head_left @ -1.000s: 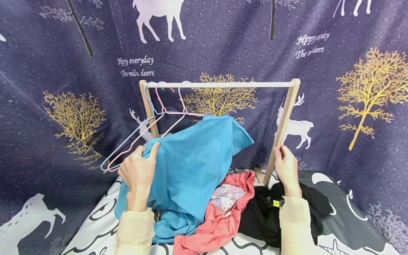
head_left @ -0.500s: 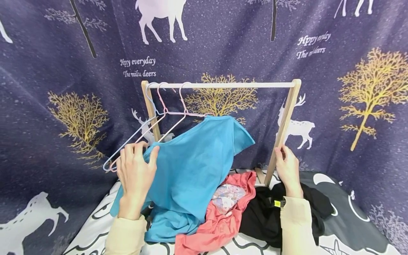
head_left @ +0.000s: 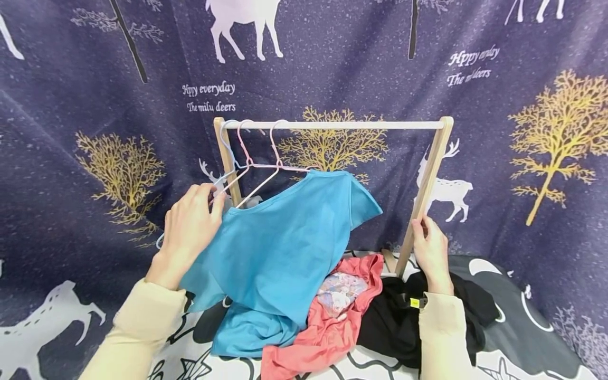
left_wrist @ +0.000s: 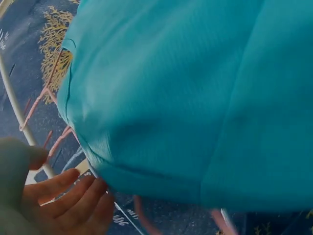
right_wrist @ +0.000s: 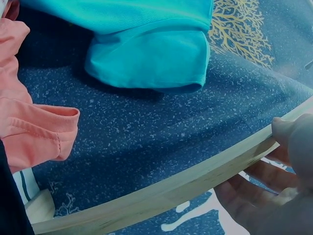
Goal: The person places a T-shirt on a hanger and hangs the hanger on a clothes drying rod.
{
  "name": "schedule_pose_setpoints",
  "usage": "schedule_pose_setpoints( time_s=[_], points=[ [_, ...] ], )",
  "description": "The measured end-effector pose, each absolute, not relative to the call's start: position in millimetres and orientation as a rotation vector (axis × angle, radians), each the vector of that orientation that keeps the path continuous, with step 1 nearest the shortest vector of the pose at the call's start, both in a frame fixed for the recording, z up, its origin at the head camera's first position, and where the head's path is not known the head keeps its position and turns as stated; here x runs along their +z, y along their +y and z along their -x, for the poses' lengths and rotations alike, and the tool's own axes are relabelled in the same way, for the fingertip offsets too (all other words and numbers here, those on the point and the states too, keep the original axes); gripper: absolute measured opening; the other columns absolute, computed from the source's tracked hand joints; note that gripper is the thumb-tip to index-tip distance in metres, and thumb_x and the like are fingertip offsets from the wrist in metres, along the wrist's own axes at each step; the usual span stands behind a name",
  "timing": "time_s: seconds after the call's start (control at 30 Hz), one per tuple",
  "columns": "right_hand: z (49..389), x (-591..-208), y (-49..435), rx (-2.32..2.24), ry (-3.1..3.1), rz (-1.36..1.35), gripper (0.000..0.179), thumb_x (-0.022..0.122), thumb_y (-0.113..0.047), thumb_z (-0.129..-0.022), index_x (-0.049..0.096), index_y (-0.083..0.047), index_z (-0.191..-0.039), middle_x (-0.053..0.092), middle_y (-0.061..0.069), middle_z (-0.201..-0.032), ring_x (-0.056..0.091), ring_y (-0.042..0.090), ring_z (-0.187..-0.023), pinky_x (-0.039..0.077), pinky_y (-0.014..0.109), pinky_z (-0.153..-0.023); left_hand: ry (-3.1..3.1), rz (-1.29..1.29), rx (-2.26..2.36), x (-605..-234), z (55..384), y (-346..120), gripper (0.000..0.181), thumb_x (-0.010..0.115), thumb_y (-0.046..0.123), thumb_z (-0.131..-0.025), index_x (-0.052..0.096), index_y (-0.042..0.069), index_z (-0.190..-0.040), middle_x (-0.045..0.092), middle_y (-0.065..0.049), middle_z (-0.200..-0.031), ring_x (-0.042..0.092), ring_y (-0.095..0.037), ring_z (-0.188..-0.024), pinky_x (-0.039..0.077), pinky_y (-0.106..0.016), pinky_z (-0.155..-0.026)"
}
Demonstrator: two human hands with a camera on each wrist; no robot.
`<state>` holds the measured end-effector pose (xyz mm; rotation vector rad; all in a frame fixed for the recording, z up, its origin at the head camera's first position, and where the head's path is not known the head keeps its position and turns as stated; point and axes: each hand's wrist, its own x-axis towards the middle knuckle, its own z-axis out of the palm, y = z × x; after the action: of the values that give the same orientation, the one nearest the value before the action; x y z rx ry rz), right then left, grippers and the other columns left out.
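Observation:
A blue short-sleeved shirt hangs on a pink hanger from the rack, its left shoulder side lower than the right. My left hand is at the left end of the shirt's neckline, beside the other hangers; in the left wrist view, its thumb and loosely bent fingers stand apart, fingertips at the shirt's edge. My right hand grips the right wooden post of the clothes rack between thumb and fingers. The right wrist view shows the thumb on one side of the post and fingers on the other.
A blue hanger and another pink hanger hang at the rail's left end. Below lie a coral garment and a black garment on a patterned cloth. A deer-print curtain covers the back.
My left hand has let go of the shirt's shoulder and moved up and left toward the hangers. The shirt's left sleeve now hangs free. My right hand stays on the post.

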<state>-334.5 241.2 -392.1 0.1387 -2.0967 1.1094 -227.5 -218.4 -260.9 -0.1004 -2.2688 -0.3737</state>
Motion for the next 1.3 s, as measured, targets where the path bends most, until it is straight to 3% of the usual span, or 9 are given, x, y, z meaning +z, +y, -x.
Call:
schedule_pose_setpoints(
  time_s=[0.23,0.63,0.87,0.97,1.3],
  points=[
    [333.3,-391.0,240.9,1.124,-2.090,-0.133,0.033,0.050,-0.026,-0.104,0.060,0.003,-0.119,0.062,0.024,-0.108,0.060,0.039,-0.100,0.041,0.050,-0.089,-2.370,0.136,-0.269,-254.3,233.7,-226.8,0.029,0.047,0.022,-0.103,0.062,0.000,-0.094,0.063,-0.021,-0.083,0.060,-0.045,-0.069,0.043,-0.057,-0.056],
    [334.6,-390.6,239.6,1.135,-2.087,-0.141,0.033,0.050,-0.026,-0.104,0.060,0.002,-0.119,0.062,0.023,-0.107,0.061,0.038,-0.098,0.042,0.049,-0.088,-2.505,0.123,-0.336,-259.6,243.2,-237.8,0.029,0.048,0.031,-0.103,0.067,0.009,-0.106,0.068,-0.020,-0.091,0.062,-0.043,-0.074,0.043,-0.057,-0.058],
    [334.5,-391.0,240.5,1.124,-2.091,-0.131,0.032,0.050,-0.024,-0.104,0.060,0.003,-0.119,0.062,0.024,-0.106,0.060,0.039,-0.099,0.042,0.049,-0.089,-2.481,0.117,-0.389,-264.7,244.8,-237.1,0.034,0.047,0.035,-0.103,0.054,0.016,-0.075,0.056,-0.010,-0.065,0.057,-0.035,-0.061,0.036,-0.044,-0.049],
    [334.0,-390.8,240.4,1.117,-2.091,-0.135,0.033,0.050,-0.025,-0.104,0.060,0.003,-0.119,0.062,0.024,-0.106,0.060,0.040,-0.100,0.042,0.050,-0.089,-2.428,0.088,-0.421,-265.5,244.7,-237.3,0.038,0.048,0.036,-0.103,0.050,0.017,-0.070,0.053,-0.008,-0.062,0.056,-0.034,-0.060,0.035,-0.043,-0.049],
    [333.0,-391.7,239.5,1.105,-2.075,-0.145,0.036,0.049,-0.029,-0.104,0.059,0.003,-0.118,0.061,0.025,-0.106,0.059,0.041,-0.099,0.042,0.051,-0.087,-2.328,0.055,-0.493,-260.4,241.6,-237.2,0.037,0.048,0.042,-0.102,0.058,0.016,-0.076,0.054,-0.006,-0.064,0.055,-0.033,-0.061,0.036,-0.046,-0.052]
  ],
)
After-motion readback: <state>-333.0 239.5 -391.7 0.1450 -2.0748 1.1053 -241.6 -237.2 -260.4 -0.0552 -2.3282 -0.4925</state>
